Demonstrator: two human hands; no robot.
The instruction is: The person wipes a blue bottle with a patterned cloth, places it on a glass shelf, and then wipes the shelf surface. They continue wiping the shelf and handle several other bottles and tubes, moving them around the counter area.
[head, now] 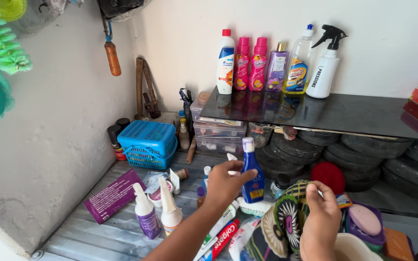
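**Head view: left hand on a blue bottle, right hand on patterned cloth**

The left hand [226, 181] reaches in from the near edge and closes its fingers around a blue bottle [253, 180] with a pale cap, holding it upright near the middle of the cluttered metal counter [102, 237]. The thumb lies across the bottle's front and the fingers wrap behind it. To the right and nearer, the right hand [321, 222] rests on a patterned cloth [286, 217] in green, black and white; its fingers curl over the fabric, gripping it.

Around the left hand lie toothpaste tubes [221, 237] just under the forearm, and two white squeeze bottles [158, 212] stand to the left of it. Farther left a purple flat box [112, 195] lies on the counter, and beyond it a blue plastic basket [148, 142] sits against the far wall. A red round scrubber [328, 175] sits just beyond the right hand, with a purple soap dish [366, 227] to its right holding a pink soap.

Above, a dark glass shelf [354, 113] carries a row of upright bottles: a white one with a red cap, two pink ones [250, 65], a purple one, a clear yellow-filled one, and a white spray bottle [326, 65] with a black trigger.
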